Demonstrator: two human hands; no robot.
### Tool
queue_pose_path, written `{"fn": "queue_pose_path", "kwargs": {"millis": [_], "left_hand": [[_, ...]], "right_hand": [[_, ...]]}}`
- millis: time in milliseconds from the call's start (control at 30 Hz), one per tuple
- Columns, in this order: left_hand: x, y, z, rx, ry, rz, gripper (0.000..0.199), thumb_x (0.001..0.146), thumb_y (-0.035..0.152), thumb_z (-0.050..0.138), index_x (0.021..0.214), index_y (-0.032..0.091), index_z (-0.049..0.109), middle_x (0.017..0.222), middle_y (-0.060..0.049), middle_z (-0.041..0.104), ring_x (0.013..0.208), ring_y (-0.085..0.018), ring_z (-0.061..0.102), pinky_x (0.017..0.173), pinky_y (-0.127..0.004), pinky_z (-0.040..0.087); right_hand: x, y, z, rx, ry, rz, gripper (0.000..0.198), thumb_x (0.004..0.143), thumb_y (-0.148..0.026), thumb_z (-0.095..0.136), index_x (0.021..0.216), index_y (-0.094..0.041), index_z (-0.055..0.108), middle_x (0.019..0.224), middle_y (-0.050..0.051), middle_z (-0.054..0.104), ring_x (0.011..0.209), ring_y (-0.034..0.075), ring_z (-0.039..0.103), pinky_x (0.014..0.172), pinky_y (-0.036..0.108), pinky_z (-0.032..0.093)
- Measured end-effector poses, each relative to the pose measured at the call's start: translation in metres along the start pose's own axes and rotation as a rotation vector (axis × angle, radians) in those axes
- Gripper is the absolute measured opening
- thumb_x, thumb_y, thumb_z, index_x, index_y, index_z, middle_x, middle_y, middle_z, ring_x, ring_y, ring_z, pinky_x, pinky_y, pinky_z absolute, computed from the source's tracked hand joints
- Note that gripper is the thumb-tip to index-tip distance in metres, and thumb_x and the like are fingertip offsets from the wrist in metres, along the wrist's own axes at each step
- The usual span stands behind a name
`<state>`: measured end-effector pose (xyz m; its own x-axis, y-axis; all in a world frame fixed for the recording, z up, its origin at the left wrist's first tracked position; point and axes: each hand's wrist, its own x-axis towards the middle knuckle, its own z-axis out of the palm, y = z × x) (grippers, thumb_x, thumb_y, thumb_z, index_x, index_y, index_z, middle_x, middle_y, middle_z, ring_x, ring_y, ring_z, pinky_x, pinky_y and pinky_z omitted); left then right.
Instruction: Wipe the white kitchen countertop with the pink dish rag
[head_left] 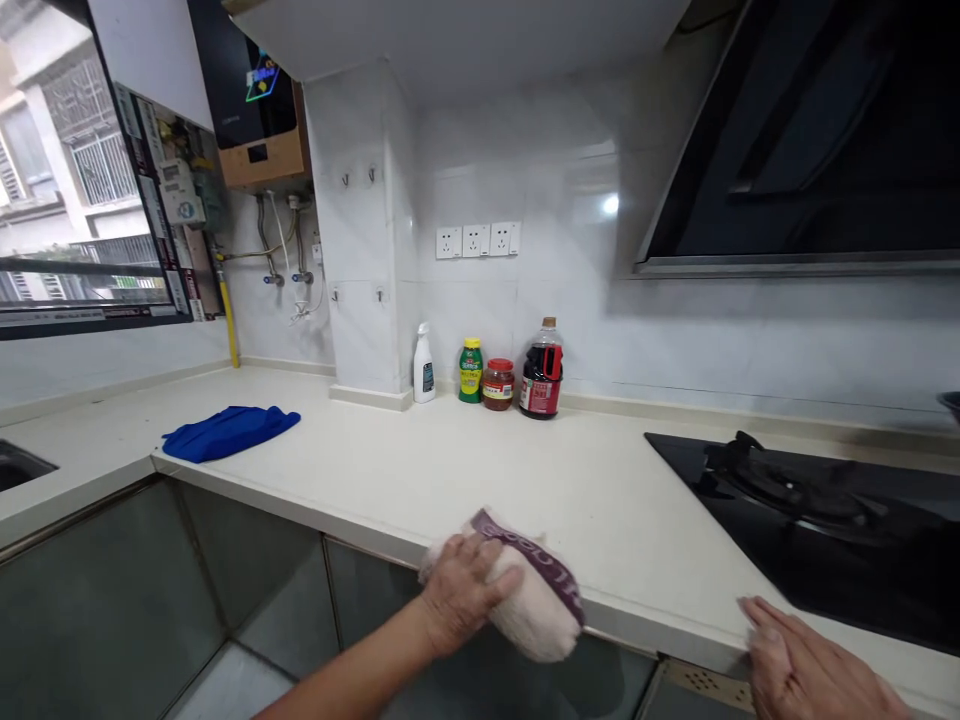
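Note:
Near the front edge of the countertop, my left hand (463, 592) grips a folded pale pink towel (534, 612) with a purple lettered band. Part of the towel hangs over the edge and the rest lies on the white countertop (585, 480). At the lower right, my right hand (814, 665) is at the counter edge beside the black gas stove (795, 520). Its fingers are stretched out and it holds nothing visible. The lower part of that hand is cut off by the frame.
Against the wall stand a white spray bottle (424, 370), a green bottle with yellow cap (471, 372), a red-lidded jar (498, 386) and a large dark sauce bottle (541, 375). A blue cloth (231, 432) lies left, near the sink (22, 465). A range hood (817, 140) overhangs the stove.

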<state>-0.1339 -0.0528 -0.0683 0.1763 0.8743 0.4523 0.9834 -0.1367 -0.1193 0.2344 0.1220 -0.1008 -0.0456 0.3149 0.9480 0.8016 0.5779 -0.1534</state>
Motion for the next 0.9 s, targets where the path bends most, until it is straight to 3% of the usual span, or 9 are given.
{"fn": "queue_pose_path", "kwargs": {"millis": [167,233,367,433,500,600,700,800,900], "left_hand": [[-0.049,-0.086,-0.036,0.076,0.048,-0.134,0.045,0.085,0.035,0.061,0.13,0.033,0.064,0.135,-0.013,0.067,0.125,-0.036,0.059,0.107,-0.055,0.045],[-0.069,-0.117,-0.048,0.175,0.162,-0.176,0.054,0.078,0.029,0.062,0.131,0.032,0.061,0.131,-0.012,0.068,0.121,-0.035,0.062,0.103,-0.052,0.048],[-0.09,-0.142,-0.054,0.324,0.386,-0.169,0.068,0.068,0.023,0.058,0.136,0.033,0.052,0.123,-0.01,0.07,0.113,-0.035,0.064,0.095,-0.051,0.052],[-0.085,-0.132,-0.049,0.337,0.394,-0.229,0.07,0.065,0.024,0.058,0.134,0.034,0.051,0.121,-0.008,0.069,0.112,-0.037,0.064,0.095,-0.055,0.052],[-0.072,-0.11,-0.041,0.306,0.301,-0.3,0.072,0.062,0.023,0.06,0.133,0.034,0.053,0.125,-0.008,0.069,0.116,-0.039,0.063,0.099,-0.059,0.049],[-0.038,-0.062,-0.025,0.235,0.129,-0.313,0.071,0.063,0.027,0.066,0.133,0.033,0.058,0.133,-0.011,0.067,0.121,-0.043,0.06,0.104,-0.063,0.046],[0.0,-0.008,-0.007,0.183,0.068,-0.24,0.068,0.068,0.033,0.072,0.135,0.03,0.061,0.133,-0.015,0.066,0.118,-0.043,0.061,0.103,-0.061,0.048],[0.034,0.038,0.009,0.139,0.059,-0.169,0.068,0.074,0.034,0.073,0.141,0.025,0.06,0.131,-0.017,0.066,0.114,-0.04,0.062,0.1,-0.06,0.05],[0.056,0.068,0.02,0.101,0.078,-0.1,0.056,0.084,0.027,0.067,0.14,0.025,0.062,0.125,-0.016,0.069,0.112,-0.037,0.064,0.097,-0.055,0.053]], "right_hand": [[-0.001,0.003,0.004,0.021,0.033,-0.007,0.044,0.105,-0.041,0.035,0.112,-0.02,0.074,0.113,0.006,0.073,0.103,0.032,0.069,0.087,0.046,0.047],[-0.001,0.002,0.006,0.009,0.045,0.007,0.044,0.106,-0.04,0.035,0.11,-0.02,0.074,0.112,0.006,0.073,0.103,0.032,0.068,0.089,0.046,0.047],[-0.001,-0.002,0.008,0.002,0.055,0.036,0.047,0.106,-0.042,0.033,0.11,-0.019,0.074,0.112,0.007,0.073,0.106,0.031,0.067,0.093,0.046,0.044],[-0.002,-0.004,0.009,0.021,0.045,0.063,0.048,0.106,-0.043,0.033,0.109,-0.019,0.074,0.112,0.007,0.073,0.107,0.031,0.066,0.095,0.047,0.043],[-0.003,-0.005,0.012,0.04,0.025,0.095,0.049,0.105,-0.044,0.033,0.107,-0.019,0.075,0.113,0.007,0.073,0.106,0.032,0.065,0.097,0.048,0.041],[-0.002,-0.003,0.014,0.066,-0.01,0.141,0.05,0.105,-0.045,0.032,0.106,-0.02,0.075,0.114,0.008,0.072,0.107,0.034,0.064,0.102,0.052,0.039],[0.005,-0.009,0.007,0.081,-0.014,0.161,0.05,0.106,-0.046,0.032,0.101,-0.021,0.074,0.111,0.01,0.072,0.107,0.035,0.063,0.103,0.055,0.04],[0.015,-0.042,-0.01,0.117,-0.039,0.126,0.042,0.107,-0.043,0.036,0.104,-0.022,0.073,0.114,0.013,0.068,0.106,0.038,0.061,0.099,0.061,0.041],[0.016,-0.105,-0.022,0.343,-0.083,-0.018,0.028,0.107,-0.032,0.043,0.124,-0.026,0.065,0.127,0.012,0.062,0.117,0.035,0.057,0.1,0.058,0.044]]}}
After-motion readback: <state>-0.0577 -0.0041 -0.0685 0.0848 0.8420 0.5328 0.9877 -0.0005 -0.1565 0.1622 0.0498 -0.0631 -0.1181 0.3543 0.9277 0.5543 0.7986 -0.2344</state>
